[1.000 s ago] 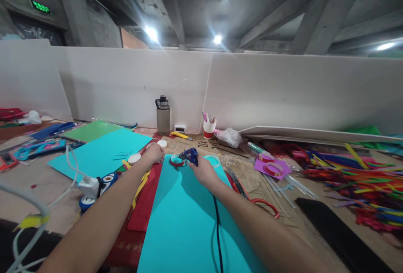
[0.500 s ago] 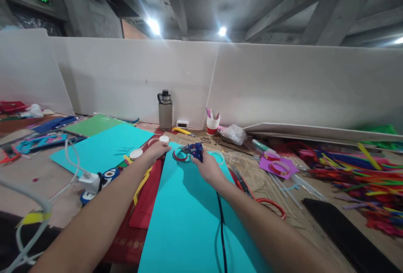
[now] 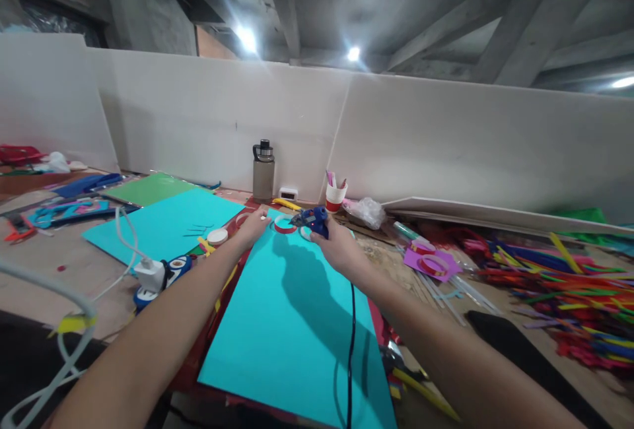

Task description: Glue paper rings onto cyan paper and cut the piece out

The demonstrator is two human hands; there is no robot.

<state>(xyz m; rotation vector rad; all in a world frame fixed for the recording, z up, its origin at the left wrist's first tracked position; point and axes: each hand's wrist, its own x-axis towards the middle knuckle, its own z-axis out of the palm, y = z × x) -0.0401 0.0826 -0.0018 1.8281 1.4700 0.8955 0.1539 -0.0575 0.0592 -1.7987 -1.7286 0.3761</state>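
The right hand (image 3: 341, 244) holds a glue gun (image 3: 313, 220) toward the desk's (image 3: 79, 244) far edge. I can't tell if the left hand (image 3: 252, 228) grips. Slipping could burn someone.

Dim ceiling (image 3: 430, 23); lamps (image 3: 246, 39) flaring in streaks; soft shadow (image 3: 312, 284) across turquoise sheet (image 3: 247, 350); edges stretched.

So I've got one glue gun (image 3: 318, 219), two turquoise sheets (image 3: 262, 343) under and left of it, plus one water bottle (image 3: 263, 179) and one paper cup (image 3: 336, 198) behind.
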